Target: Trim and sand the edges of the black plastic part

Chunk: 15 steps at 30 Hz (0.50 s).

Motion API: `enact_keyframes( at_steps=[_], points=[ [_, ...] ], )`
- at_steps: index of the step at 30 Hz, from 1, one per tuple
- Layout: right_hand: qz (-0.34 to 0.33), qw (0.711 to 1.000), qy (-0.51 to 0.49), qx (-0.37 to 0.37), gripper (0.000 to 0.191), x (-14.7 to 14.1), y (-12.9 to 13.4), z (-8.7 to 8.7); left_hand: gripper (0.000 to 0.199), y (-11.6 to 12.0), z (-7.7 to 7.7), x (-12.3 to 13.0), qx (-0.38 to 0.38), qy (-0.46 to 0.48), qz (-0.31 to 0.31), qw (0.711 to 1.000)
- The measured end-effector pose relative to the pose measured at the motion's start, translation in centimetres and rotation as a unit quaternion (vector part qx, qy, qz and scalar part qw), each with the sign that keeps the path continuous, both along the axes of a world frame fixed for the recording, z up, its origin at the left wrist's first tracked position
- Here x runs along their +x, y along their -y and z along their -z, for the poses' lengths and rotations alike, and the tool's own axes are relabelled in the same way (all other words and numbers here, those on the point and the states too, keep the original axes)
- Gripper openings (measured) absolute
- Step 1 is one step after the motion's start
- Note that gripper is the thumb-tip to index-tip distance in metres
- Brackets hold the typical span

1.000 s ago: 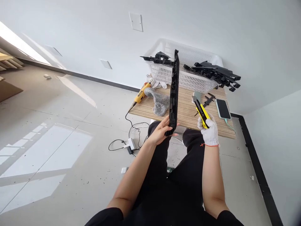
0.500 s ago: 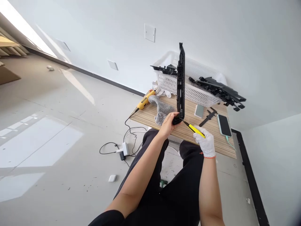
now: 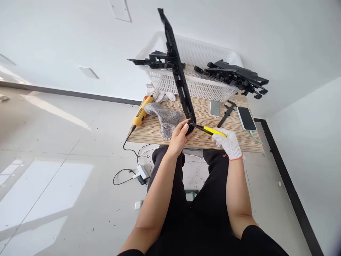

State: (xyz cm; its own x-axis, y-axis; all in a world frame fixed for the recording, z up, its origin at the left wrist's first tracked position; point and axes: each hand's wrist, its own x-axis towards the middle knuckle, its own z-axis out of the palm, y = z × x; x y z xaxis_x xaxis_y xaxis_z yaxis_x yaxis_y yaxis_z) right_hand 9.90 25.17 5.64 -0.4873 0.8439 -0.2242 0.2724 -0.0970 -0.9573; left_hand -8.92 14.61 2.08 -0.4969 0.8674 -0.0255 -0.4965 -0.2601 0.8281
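Note:
My bare left hand (image 3: 179,138) is wrapped round the lower end of a long black plastic part (image 3: 179,76), which rises tilted to the left across the basket. In a white glove with an orange cuff, my right hand (image 3: 227,142) grips a yellow and black knife-like tool (image 3: 211,131). The dark tip of that tool meets the part's lower end, close to my left fingers; the exact contact is too small to tell. Beneath the part, a grey cloth (image 3: 168,120) lies crumpled on the wooden table (image 3: 197,143).
Behind stands a white basket (image 3: 202,87) with black parts (image 3: 234,75) over its rim. A yellow corded tool (image 3: 142,112) lies at the table's left, with white gloves (image 3: 162,95) beside it. At right are a grey block (image 3: 214,108), a black caliper (image 3: 227,113) and a phone (image 3: 246,118).
The view has shifted, and the black part now leans left instead of standing nearly upright. The tool in my right hand lies flatter, its tip still at the part's lower end.

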Motion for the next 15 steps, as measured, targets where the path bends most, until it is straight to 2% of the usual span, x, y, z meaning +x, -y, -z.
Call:
enact_keyframes(
  at_steps=[2, 5, 9, 12, 15],
  points=[
    [-0.02, 1.0, 0.015, -0.012, 0.048, 0.1, 0.3, -0.1, 0.054, 0.2, 0.1, 0.0, -0.014, -0.011, -0.006, 1.0],
    [0.023, 1.0, 0.0, -0.01, 0.048, 0.4, 1.0, -0.1, 0.057, 0.6, 0.2, 0.1, -0.021, -0.039, -0.022, 0.999],
    [-0.003, 0.999, -0.002, -0.046, 0.049, 0.5, 1.6, 0.2, 0.065, 1.3, 0.4, 0.3, -0.05, -0.159, -0.039, 0.985],
    [0.045, 0.995, -0.069, -0.058, 0.048, 0.6, 1.4, 0.7, 0.062, 1.6, 0.6, 0.6, -0.05, -0.225, -0.037, 0.972],
    [0.003, 0.993, -0.081, -0.083, 0.048, 0.9, 1.2, 1.0, 0.06, 1.8, 0.8, 0.6, -0.06, -0.273, -0.022, 0.96]
  ],
)
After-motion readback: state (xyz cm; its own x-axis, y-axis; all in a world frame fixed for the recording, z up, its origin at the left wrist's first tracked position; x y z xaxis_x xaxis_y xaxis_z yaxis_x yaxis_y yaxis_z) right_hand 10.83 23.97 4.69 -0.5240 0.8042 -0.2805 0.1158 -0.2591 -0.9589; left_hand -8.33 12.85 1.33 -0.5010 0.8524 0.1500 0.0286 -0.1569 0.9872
